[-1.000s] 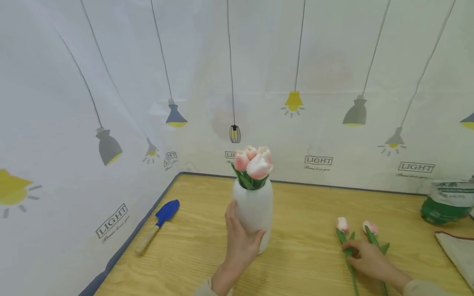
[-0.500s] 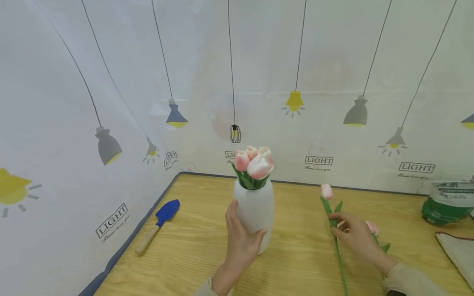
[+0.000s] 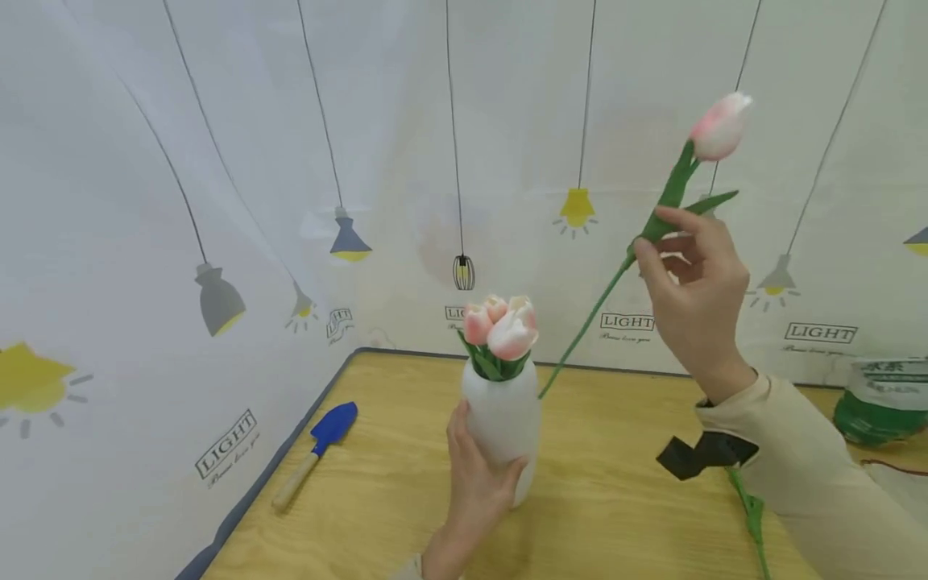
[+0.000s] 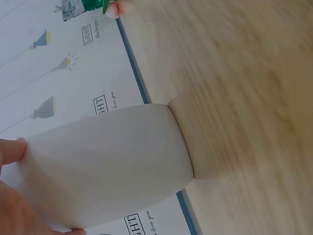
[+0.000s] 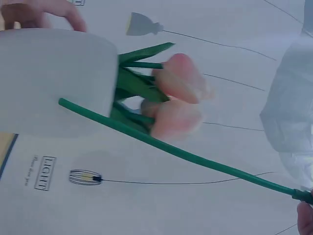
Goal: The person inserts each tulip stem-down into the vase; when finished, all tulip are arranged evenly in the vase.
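Note:
A white vase (image 3: 502,415) stands upright on the table, holding several pink-and-white tulips (image 3: 511,332). My left hand (image 3: 478,483) grips its left side and front, thumb and fingers curved around the wall. In the air to the right, my right hand (image 3: 699,282) pinches another tulip (image 3: 721,127) just below its leaves. That flower leans, bloom up and to the right; its green stem (image 5: 181,152) slants down to a tip beside the vase. In the right wrist view the stem's tip overlaps the vase wall; I cannot tell whether they touch.
One more tulip stem (image 3: 750,507) lies on the table, its bloom hidden behind the right sleeve. A blue trowel (image 3: 335,423) with a wooden handle rests at the left. At the far right are a green-and-white bag (image 3: 880,403) and a cloth (image 3: 902,479). Lamp-printed sheeting lines the back.
My right hand has lifted a tulip from the table, carrying it up high with its stem swung toward the vase. The left hand keeps its grip on the vase.

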The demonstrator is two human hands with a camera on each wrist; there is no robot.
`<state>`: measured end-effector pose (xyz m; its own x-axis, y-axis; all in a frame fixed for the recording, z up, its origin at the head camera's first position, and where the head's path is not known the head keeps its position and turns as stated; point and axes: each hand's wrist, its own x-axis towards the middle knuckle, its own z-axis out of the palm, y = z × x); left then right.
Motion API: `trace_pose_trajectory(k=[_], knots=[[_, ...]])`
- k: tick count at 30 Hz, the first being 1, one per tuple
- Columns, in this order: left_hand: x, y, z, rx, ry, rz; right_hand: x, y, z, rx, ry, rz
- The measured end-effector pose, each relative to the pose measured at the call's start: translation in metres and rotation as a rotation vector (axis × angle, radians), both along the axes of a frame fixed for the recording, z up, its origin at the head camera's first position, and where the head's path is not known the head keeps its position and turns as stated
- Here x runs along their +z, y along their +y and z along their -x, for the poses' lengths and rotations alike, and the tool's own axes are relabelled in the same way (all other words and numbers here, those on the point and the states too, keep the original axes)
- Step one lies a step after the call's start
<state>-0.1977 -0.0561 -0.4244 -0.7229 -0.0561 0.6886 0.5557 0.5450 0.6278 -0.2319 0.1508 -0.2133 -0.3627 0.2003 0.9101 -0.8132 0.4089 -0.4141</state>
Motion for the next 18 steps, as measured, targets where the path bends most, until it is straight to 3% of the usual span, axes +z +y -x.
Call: trace_pose_trajectory(k=[3, 7, 12, 18], knots=[[-0.001, 0.001, -0.003, 0.008, -0.011, 0.002, 0.021, -0.006, -0.001, 0.011, 0.059, 0.060], [0.000, 0.001, -0.004, -0.003, -0.012, 0.003, 0.027, -0.010, -0.001, 0.024, 0.072, 0.092], [0.001, 0.001, -0.003, -0.007, -0.011, 0.000, 0.012, -0.020, 0.003, 0.068, 0.055, 0.075], [0.001, 0.000, -0.001, 0.000, -0.003, 0.000, -0.013, -0.034, 0.003, 0.093, 0.003, -0.066]])
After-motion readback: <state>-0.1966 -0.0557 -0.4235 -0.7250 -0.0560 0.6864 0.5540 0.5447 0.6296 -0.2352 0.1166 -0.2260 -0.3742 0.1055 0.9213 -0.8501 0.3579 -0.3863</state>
